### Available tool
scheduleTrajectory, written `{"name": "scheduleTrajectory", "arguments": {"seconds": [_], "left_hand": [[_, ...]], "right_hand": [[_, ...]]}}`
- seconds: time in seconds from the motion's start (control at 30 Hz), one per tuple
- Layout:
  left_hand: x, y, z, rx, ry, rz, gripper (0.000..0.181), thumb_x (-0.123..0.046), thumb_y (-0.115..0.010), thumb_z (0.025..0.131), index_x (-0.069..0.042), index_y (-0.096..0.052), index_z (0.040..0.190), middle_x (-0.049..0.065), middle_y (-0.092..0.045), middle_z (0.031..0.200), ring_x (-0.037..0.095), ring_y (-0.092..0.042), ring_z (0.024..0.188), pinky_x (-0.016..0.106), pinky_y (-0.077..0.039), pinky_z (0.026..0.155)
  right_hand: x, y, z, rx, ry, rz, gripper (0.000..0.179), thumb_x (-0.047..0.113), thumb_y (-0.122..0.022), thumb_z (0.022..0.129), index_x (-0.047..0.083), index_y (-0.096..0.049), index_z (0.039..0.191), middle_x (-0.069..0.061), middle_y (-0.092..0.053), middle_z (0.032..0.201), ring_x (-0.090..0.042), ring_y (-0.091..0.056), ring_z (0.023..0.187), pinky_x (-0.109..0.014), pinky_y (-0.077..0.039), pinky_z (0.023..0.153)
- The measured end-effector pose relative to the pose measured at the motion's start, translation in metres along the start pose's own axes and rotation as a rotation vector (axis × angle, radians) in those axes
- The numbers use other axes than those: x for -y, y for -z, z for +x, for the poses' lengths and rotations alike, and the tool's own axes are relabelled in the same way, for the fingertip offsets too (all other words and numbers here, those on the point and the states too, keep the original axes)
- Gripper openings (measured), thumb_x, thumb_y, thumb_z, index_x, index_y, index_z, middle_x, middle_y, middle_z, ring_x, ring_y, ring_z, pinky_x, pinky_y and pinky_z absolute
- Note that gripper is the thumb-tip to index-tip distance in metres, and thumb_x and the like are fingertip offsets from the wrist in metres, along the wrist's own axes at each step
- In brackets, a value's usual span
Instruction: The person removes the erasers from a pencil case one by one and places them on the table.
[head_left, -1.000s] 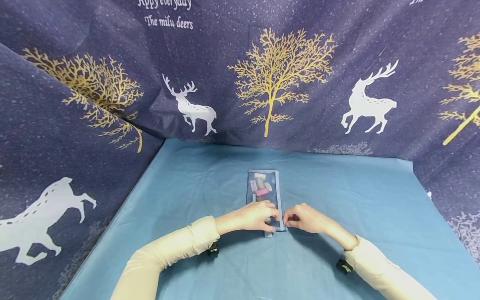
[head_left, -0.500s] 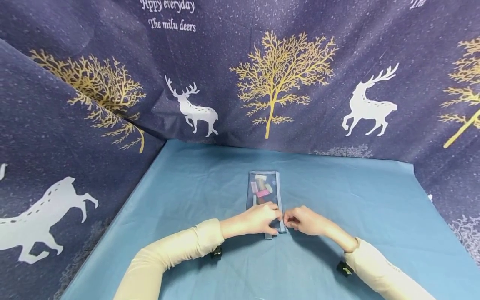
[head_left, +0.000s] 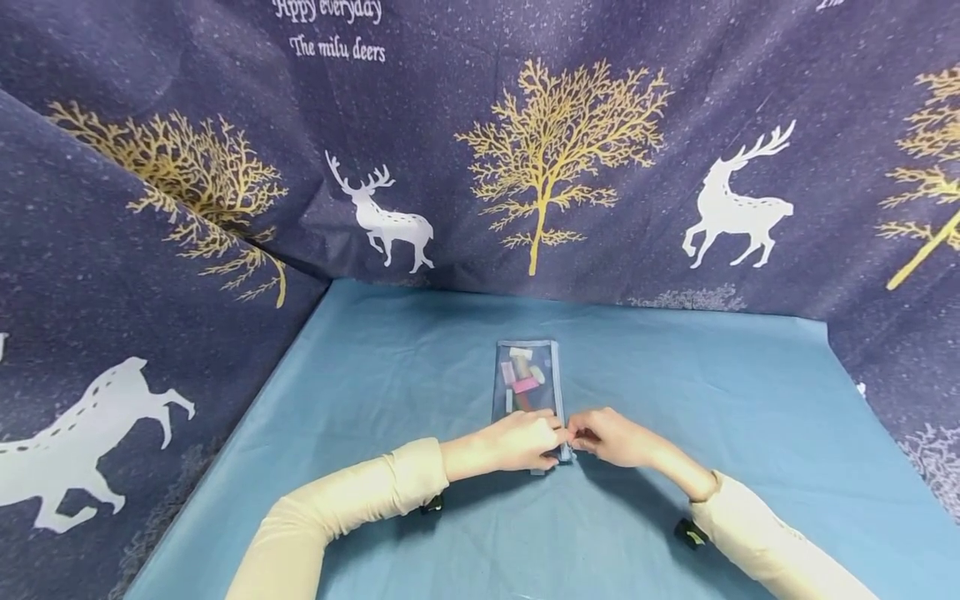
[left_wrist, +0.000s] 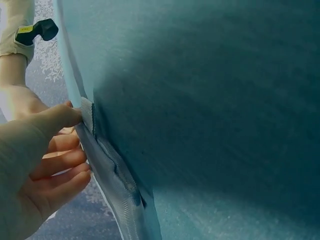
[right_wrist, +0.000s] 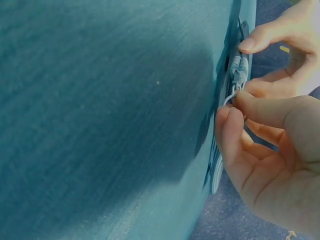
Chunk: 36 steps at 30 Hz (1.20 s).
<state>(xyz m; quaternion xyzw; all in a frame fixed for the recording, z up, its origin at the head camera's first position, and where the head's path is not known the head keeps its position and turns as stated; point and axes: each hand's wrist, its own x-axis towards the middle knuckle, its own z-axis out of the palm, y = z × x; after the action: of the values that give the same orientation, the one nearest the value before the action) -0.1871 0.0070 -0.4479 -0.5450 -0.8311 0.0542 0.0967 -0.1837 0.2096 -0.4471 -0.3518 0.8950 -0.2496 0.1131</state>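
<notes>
A flat see-through zip pouch (head_left: 556,367) with a pale blue border lies on the blue cloth, small pink, white and reddish pieces showing inside. Over its near end, my left hand (head_left: 525,440) pinches the zipper edge between thumb and fingers. In the left wrist view the thumb sits at the end of the zipper (left_wrist: 117,165). My right hand (head_left: 611,437) is at the pouch's near right corner. Its thumb and fingertips pinch a thin metal zipper pull (right_wrist: 230,97), as the right wrist view shows. The hands nearly touch, and the left one covers the pouch's lower part.
Blue cloth (head_left: 420,350) covers the table around the pouch. A dark curtain (head_left: 465,50) printed with deer and trees hangs behind and at the sides. A pale strip (head_left: 537,472) pokes out below the left hand.
My left hand has shifted slightly right, and its fingers have come together on the pouch's zipper edge beside the right hand. The right hand stays almost in place.
</notes>
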Motion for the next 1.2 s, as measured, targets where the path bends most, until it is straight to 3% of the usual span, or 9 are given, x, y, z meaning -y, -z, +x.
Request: {"name": "scheduleTrajectory", "arguments": {"seconds": [0.23, 0.47, 0.6, 0.77, 1.0, 1.13, 1.2], "left_hand": [[-0.001, 0.001, -0.001, 0.002, 0.000, 0.057, 0.027, -0.044, -0.061, 0.083, -0.019, -0.065, 0.095, -0.008, -0.062, 0.088, 0.005, -0.056, 0.082, 0.015, -0.049, 0.066], [-0.002, 0.002, -0.002, 0.013, 0.018, 0.018, 0.019, -0.034, -0.058, 0.087, -0.021, -0.066, 0.075, -0.007, -0.062, 0.075, 0.006, -0.058, 0.062, 0.019, -0.046, 0.047], [-0.003, 0.004, -0.001, 0.003, -0.033, 0.015, 0.019, -0.025, -0.057, 0.085, -0.022, -0.064, 0.067, -0.009, -0.062, 0.069, 0.006, -0.056, 0.056, 0.020, -0.045, 0.046], [-0.004, 0.006, -0.002, -0.005, -0.094, 0.036, 0.020, -0.021, -0.056, 0.084, -0.022, -0.064, 0.065, -0.010, -0.062, 0.067, 0.005, -0.053, 0.052, 0.020, -0.045, 0.047], [-0.003, 0.008, -0.002, 0.000, -0.133, 0.078, 0.019, -0.020, -0.055, 0.085, -0.022, -0.065, 0.070, -0.010, -0.061, 0.071, 0.004, -0.055, 0.055, 0.019, -0.046, 0.049], [-0.003, 0.007, -0.001, 0.021, -0.124, 0.043, 0.019, -0.020, -0.055, 0.086, -0.022, -0.064, 0.070, -0.010, -0.061, 0.070, 0.004, -0.051, 0.052, 0.018, -0.043, 0.047], [-0.003, 0.006, -0.001, 0.026, -0.090, 0.002, 0.020, -0.020, -0.055, 0.087, -0.023, -0.063, 0.069, -0.010, -0.061, 0.069, 0.004, -0.048, 0.050, 0.018, -0.039, 0.042]], "right_hand": [[0.001, -0.001, 0.002, 0.015, 0.001, 0.027, 0.015, 0.001, -0.055, 0.087, 0.012, -0.058, 0.077, 0.002, -0.054, 0.064, 0.002, -0.043, 0.057, -0.017, -0.041, 0.054], [0.002, 0.002, 0.004, 0.021, -0.019, 0.052, 0.014, 0.001, -0.053, 0.088, 0.010, -0.059, 0.079, -0.002, -0.056, 0.066, 0.001, -0.044, 0.057, -0.018, -0.042, 0.053], [0.002, 0.004, 0.004, 0.030, -0.047, 0.070, 0.014, 0.003, -0.053, 0.089, 0.012, -0.060, 0.080, -0.004, -0.058, 0.068, 0.000, -0.046, 0.057, -0.019, -0.043, 0.053], [0.000, 0.004, 0.004, 0.036, -0.045, 0.098, 0.014, 0.003, -0.053, 0.089, 0.012, -0.061, 0.082, -0.003, -0.061, 0.070, -0.001, -0.049, 0.057, -0.020, -0.045, 0.052], [-0.004, 0.005, 0.006, 0.027, -0.014, 0.101, 0.017, -0.003, -0.051, 0.088, 0.009, -0.062, 0.083, -0.004, -0.064, 0.074, -0.003, -0.056, 0.058, -0.017, -0.048, 0.053], [-0.008, 0.006, 0.008, 0.040, -0.011, 0.108, 0.016, -0.002, -0.052, 0.088, 0.009, -0.062, 0.083, -0.004, -0.064, 0.075, -0.005, -0.059, 0.060, -0.016, -0.049, 0.054], [-0.009, 0.006, 0.009, 0.043, -0.007, 0.116, 0.016, -0.003, -0.053, 0.088, 0.010, -0.062, 0.082, -0.004, -0.064, 0.074, -0.007, -0.060, 0.060, -0.017, -0.050, 0.054]]}}
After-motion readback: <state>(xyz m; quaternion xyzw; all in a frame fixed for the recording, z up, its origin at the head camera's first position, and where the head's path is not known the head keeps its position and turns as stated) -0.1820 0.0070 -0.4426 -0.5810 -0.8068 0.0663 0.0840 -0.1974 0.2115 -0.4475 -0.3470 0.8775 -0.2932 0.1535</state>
